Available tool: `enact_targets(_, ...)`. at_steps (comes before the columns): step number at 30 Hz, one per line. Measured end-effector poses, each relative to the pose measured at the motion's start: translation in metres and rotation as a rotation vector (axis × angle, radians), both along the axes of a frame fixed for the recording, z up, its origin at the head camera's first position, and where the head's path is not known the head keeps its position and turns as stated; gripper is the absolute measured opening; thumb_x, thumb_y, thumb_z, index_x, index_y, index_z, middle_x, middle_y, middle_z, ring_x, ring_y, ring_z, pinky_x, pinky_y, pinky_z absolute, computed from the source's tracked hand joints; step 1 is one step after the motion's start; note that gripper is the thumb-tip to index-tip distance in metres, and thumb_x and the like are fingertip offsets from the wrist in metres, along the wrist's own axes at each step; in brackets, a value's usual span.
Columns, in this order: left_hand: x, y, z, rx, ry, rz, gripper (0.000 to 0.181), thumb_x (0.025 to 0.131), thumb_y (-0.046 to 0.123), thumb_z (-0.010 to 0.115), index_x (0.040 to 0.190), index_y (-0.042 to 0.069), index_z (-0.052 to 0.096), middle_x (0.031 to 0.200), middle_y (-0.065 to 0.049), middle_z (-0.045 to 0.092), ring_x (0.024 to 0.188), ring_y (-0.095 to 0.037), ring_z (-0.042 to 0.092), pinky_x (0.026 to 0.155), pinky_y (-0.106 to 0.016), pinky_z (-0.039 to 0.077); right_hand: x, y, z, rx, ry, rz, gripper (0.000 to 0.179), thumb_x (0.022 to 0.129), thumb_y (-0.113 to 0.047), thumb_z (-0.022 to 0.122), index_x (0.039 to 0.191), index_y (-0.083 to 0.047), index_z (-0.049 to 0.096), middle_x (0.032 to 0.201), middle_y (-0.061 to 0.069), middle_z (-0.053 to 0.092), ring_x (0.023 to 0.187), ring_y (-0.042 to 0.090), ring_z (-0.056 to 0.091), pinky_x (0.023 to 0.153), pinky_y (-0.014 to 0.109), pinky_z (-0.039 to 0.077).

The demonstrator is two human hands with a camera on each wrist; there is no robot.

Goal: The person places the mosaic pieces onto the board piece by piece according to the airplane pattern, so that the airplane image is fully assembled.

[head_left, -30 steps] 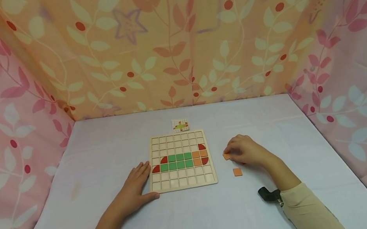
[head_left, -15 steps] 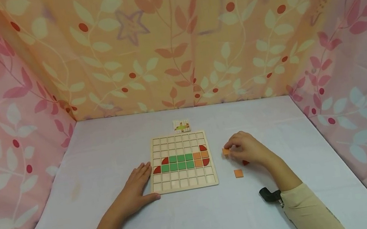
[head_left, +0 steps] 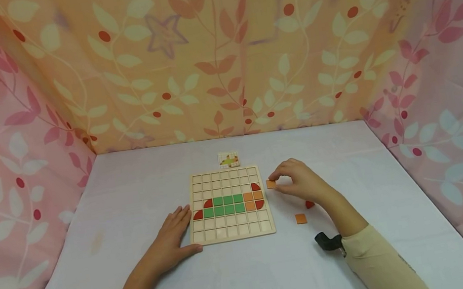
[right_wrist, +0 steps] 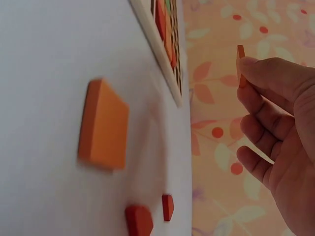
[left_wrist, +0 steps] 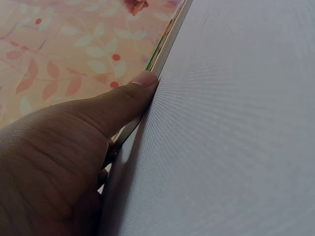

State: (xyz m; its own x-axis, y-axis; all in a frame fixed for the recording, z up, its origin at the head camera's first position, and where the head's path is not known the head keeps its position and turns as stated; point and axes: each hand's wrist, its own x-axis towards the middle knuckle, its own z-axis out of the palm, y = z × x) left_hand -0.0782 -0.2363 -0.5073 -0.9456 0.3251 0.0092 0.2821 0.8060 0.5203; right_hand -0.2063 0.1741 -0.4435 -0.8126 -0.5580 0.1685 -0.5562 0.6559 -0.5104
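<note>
My right hand [head_left: 302,185] pinches an orange square tile [head_left: 271,184] between thumb and fingertips, just off the right edge of a wooden grid board [head_left: 231,233]. In the right wrist view the tile appears edge-on, held up above the table. On the board lie green square tiles [head_left: 223,205] in two rows, orange squares at their right, and red rounded pieces [head_left: 208,203] at both ends. With fingers extended, my left hand [head_left: 169,236] rests against the board's left side, its thumb at the near left corner. The left wrist view shows that thumb [left_wrist: 130,96] touching the edge.
Another orange square tile [head_left: 300,219] lies on the white table right of the board. Behind it are red pieces [right_wrist: 139,220], partly below my right hand. A small pattern card [head_left: 228,160] sits beyond the board's far edge. Patterned cloth [head_left: 220,66] walls surround the table.
My right hand has lifted the orange tile and carried it left and away from me toward the board, uncovering a red piece. My left hand stays at the board's edge.
</note>
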Motion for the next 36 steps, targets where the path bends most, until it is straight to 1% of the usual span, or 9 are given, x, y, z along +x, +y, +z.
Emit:
enact_targets(2,0.000,0.000,0.000,-0.002,0.000,0.000,0.108,0.082,0.055,0.082,0.161,0.005,0.029,0.170,-0.008,0.024,0.159,-0.030,0.014,0.128,-0.053,0.013,-0.002,-0.008,0.001,0.003,-0.005,-0.002,0.023,0.089,-0.022,0.082,0.111,-0.023,0.078,0.105,-0.011,0.070,0.111,0.016,0.057,0.102,0.044,0.049)
enact_targets(9,0.000,0.000,-0.001,-0.003,0.002,0.001,0.107,0.082,0.054,0.082,0.161,0.004,0.030,0.170,-0.008,0.025,0.159,-0.031,0.014,0.128,-0.053,0.014,-0.004,-0.034,0.003,-0.023,0.001,0.029,0.022,0.089,-0.024,0.082,0.111,-0.020,0.078,0.105,-0.009,0.071,0.111,0.017,0.057,0.102,0.043,0.049)
enact_targets(17,0.000,0.000,-0.001,0.000,0.000,0.005,0.107,0.081,0.053,0.083,0.161,0.005,0.031,0.170,-0.008,0.025,0.158,-0.032,0.015,0.127,-0.054,0.014,-0.007,-0.063,0.002,-0.041,-0.025,0.042,0.022,0.090,-0.028,0.080,0.112,-0.023,0.077,0.107,-0.012,0.071,0.115,0.016,0.057,0.105,0.042,0.048)
enact_targets(23,-0.001,0.000,-0.004,-0.006,-0.001,0.007,0.108,0.081,0.055,0.082,0.161,0.006,0.030,0.170,-0.007,0.025,0.159,-0.031,0.014,0.128,-0.054,0.014,-0.010,-0.083,-0.005,-0.048,-0.047,0.046,0.020,0.091,-0.029,0.079,0.111,-0.023,0.077,0.105,-0.013,0.071,0.113,0.014,0.057,0.102,0.039,0.050)
enact_targets(26,-0.001,0.000,-0.004,-0.002,0.001,0.009,0.107,0.081,0.054,0.083,0.161,0.006,0.030,0.170,-0.007,0.025,0.159,-0.031,0.014,0.127,-0.054,0.014,-0.013,-0.093,-0.009,-0.055,-0.059,0.051,0.021,0.091,-0.029,0.079,0.111,-0.022,0.077,0.105,-0.011,0.071,0.114,0.015,0.058,0.103,0.040,0.051)
enact_targets(31,-0.002,-0.001,-0.004,-0.012,0.005,0.005,0.108,0.081,0.054,0.082,0.161,0.005,0.030,0.170,-0.008,0.025,0.159,-0.031,0.014,0.128,-0.054,0.014,-0.018,-0.107,-0.016,-0.039,-0.086,0.058,0.021,0.092,-0.028,0.078,0.113,-0.022,0.077,0.106,-0.009,0.071,0.115,0.018,0.059,0.104,0.040,0.051)
enact_targets(36,-0.003,-0.001,-0.006,-0.013,0.006,0.003,0.108,0.081,0.056,0.082,0.161,0.006,0.030,0.170,-0.008,0.025,0.159,-0.031,0.014,0.128,-0.053,0.014,-0.024,-0.117,-0.020,-0.025,-0.121,0.069,0.021,0.093,-0.024,0.076,0.113,-0.019,0.077,0.108,-0.006,0.072,0.112,0.018,0.061,0.100,0.039,0.053)
